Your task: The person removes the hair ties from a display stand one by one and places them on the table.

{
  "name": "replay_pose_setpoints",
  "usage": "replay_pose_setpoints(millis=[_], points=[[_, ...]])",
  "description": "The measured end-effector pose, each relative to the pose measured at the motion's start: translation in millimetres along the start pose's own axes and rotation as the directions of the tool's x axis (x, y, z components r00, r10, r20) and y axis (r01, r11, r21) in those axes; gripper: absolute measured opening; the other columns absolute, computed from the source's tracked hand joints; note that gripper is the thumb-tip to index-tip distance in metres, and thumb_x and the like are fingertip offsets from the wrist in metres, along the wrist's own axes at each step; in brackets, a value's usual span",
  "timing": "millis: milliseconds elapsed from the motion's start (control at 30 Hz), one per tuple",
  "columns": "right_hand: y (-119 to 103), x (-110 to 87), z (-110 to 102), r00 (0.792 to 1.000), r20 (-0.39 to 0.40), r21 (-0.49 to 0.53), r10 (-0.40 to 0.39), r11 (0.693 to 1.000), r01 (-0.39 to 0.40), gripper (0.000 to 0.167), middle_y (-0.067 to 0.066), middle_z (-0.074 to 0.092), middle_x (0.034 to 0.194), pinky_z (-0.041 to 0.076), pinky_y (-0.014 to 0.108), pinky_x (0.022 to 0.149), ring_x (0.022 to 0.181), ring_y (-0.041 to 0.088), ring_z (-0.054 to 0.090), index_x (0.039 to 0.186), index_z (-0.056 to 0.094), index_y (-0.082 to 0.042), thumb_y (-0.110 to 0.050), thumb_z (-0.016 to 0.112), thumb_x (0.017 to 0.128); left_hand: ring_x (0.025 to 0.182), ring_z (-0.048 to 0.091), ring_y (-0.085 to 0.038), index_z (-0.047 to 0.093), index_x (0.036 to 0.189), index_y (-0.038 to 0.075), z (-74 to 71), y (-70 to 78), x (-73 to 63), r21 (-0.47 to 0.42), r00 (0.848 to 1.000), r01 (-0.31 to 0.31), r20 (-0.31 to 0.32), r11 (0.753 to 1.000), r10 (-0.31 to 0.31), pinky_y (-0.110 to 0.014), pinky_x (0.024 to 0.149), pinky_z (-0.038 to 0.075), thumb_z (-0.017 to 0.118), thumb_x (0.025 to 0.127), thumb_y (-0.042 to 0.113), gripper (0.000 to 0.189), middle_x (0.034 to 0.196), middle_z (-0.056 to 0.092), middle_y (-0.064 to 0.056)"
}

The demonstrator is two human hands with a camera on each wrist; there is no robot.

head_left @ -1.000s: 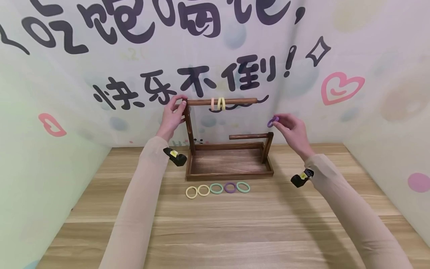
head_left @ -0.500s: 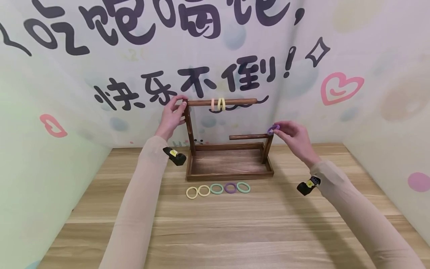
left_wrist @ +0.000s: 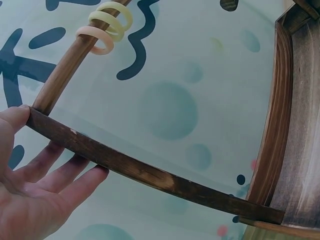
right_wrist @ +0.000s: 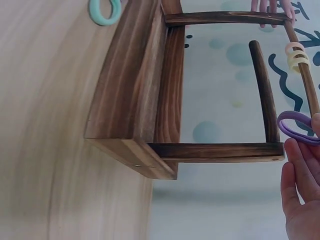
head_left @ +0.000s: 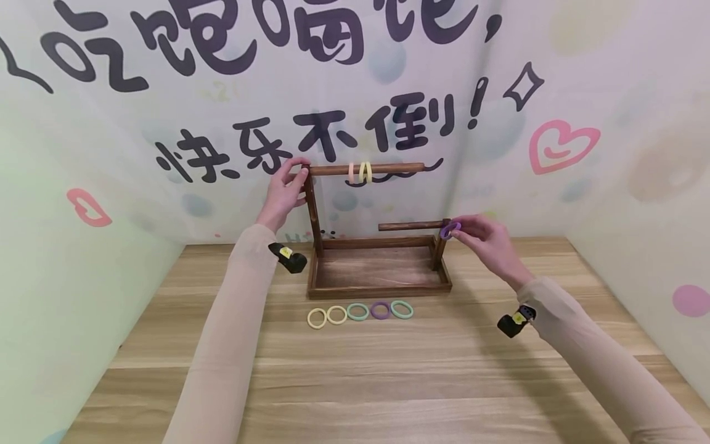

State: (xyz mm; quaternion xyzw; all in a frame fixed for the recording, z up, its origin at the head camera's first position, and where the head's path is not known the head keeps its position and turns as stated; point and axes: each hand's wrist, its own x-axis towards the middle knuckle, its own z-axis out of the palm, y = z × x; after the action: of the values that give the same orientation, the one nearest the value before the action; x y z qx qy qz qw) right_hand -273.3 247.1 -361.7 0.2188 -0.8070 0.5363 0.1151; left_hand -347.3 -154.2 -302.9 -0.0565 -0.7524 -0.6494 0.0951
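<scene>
right hand (head_left: 490,248) pinches a purple ring (right_wrist: 296,135); nearest it, toward nine o'clock, the short wooden peg (head_left: 409,226) runs nine-to-three; left hand (head_left: 284,196) grips the tall post (head_left: 312,209).

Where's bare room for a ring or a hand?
Free: tabletop between the sleeves, nearer than the ring row; the tray floor; the gap between upper bar and lower bar. Crowded: the ring row; the upper bar's three rings; the right post beside the right hand and its purple ring.
</scene>
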Motion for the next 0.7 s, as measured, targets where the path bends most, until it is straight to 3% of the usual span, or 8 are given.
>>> replay_pose_setpoints(millis=[233, 500, 700], points=[[10, -10.8, 2, 0.999, 0.049, 0.013, 0.008, 1.000, -0.008, 0.029, 0.025, 0.065, 0.109, 0.051, 0.019, 0.081, 0.093, 0.012, 0.066, 0.120, 0.060, 0.007, -0.004, 0.064, 0.093, 0.097, 0.058, -0.027, 0.054, 0.128, 0.019, -0.2, 1.7, 0.2, -0.001, 1.000, 0.010, 0.005, 1.000, -0.010, -0.047, 0.082, 0.053, 0.049, 0.103, 0.024, 0.026, 0.110, 0.056, -0.012], [21, -25.1, 13, 0.996, 0.085, -0.026, 0.009, 1.000, -0.007, 0.028, 0.022, 0.067, 0.108, 0.050, 0.017, 0.080, 0.095, 0.008, 0.065, 0.119, 0.061, 0.006, -0.001, 0.064, 0.092, 0.099, 0.058, -0.029, 0.053, 0.129, 0.019, -2.6, 4.2, -1.6, 0.007, 0.999, 0.022, 0.029, 1.000, -0.022, -0.049, 0.085, 0.052, 0.048, 0.103, 0.025, 0.027, 0.113, 0.055, -0.013], [28, -35.2, 20, 0.995, 0.096, 0.019, 0.036, 0.999, -0.038, 0.029, 0.023, 0.066, 0.109, 0.051, 0.019, 0.080, 0.095, 0.009, 0.065, 0.118, 0.061, 0.007, -0.002, 0.066, 0.091, 0.102, 0.058, -0.030, 0.052, 0.130, 0.019, -2.7, 3.2, -0.9, 0.008, 0.999, 0.024, 0.037, 1.000, -0.024, -0.050, 0.087, 0.051, 0.048, 0.103, 0.025, 0.028, 0.115, 0.055, -0.014]])
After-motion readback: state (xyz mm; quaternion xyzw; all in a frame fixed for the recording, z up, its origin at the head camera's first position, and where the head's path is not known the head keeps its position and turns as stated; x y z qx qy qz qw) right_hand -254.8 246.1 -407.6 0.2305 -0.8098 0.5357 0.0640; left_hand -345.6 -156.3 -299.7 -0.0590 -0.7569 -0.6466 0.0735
